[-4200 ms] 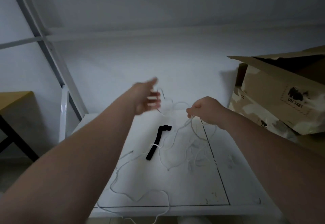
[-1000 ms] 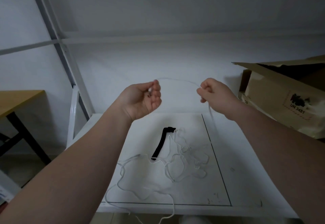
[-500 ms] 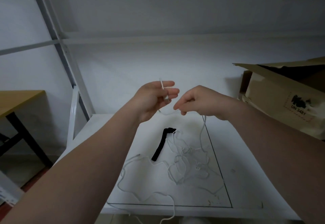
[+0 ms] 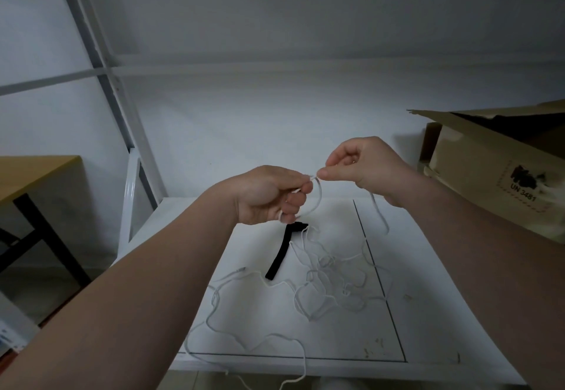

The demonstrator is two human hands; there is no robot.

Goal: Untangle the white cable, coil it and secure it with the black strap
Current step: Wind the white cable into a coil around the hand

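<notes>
Most of the thin white cable (image 4: 330,279) lies in a loose tangle on the white table (image 4: 428,313), and one strand trails over the front edge. My left hand (image 4: 269,194) is raised above the table with its fingers curled around a small loop of the cable. Just to its right, my right hand (image 4: 363,163) pinches the cable between thumb and forefinger; a strand hangs from it down to the tangle. The black strap (image 4: 279,256) lies flat on the table below my left hand, beside the tangle.
An open cardboard box (image 4: 495,169) stands at the table's right side. A white metal frame (image 4: 128,151) rises at the left. A wooden table (image 4: 27,172) with black legs stands further left. The wall is close behind.
My hands drew apart with a span of cable, then came together. Now a small loop sits in my left hand and my right hand pinches the cable beside it.
</notes>
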